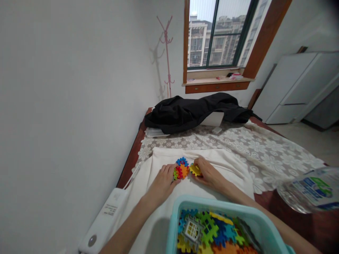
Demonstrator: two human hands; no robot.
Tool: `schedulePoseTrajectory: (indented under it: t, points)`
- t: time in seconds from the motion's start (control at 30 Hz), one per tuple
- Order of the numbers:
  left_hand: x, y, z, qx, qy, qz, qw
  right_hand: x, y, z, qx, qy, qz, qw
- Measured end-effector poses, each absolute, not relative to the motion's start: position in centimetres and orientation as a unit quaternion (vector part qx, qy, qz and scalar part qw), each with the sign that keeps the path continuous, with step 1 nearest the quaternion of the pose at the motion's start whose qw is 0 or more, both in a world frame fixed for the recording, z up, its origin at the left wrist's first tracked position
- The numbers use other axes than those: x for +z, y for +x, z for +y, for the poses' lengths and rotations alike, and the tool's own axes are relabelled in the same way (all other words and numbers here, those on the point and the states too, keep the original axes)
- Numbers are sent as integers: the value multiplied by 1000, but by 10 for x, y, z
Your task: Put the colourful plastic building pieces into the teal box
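Observation:
On the white cloth lies a small cluster of toothed plastic gear pieces (183, 170) in orange, red, green and blue. The fingers of my left hand (166, 180) are closed around its left side, over the red and green pieces. A yellow gear piece (195, 169) is gripped by my right hand (207, 173), just right of the cluster and close to the orange piece. Whether the yellow and orange pieces touch, I cannot tell. In front of me stands a light teal bin (209, 201) holding several more toothed pieces in mixed colours.
The white cloth (219, 154) covers part of a flower-patterned tablecloth (267, 144). A clear labelled bottle (309, 190) is at the right, a white device (104, 220) at the left. Black fabric (190, 109) is heaped at the far end, before a window and a pink coat stand (167, 53).

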State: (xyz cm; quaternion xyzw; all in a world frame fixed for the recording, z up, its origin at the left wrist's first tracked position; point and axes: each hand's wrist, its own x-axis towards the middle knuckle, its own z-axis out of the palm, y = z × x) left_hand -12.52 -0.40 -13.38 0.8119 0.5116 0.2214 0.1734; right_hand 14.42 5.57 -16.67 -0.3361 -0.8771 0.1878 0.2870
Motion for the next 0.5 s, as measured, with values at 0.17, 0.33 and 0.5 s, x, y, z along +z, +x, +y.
schedulePoseTrajectory:
  t: [0.17,0.33,0.5]
  points:
    - [-129,-124,-5,198,822,505,172,-164,150,57,219,-372,-855,289]
    - [-125,-122,-7,202,834,479,187,-168,149,56,239,-367,-850,294]
    - [-125,-121,-9,206,841,458,199,-167,148,55,239,-334,-860,304]
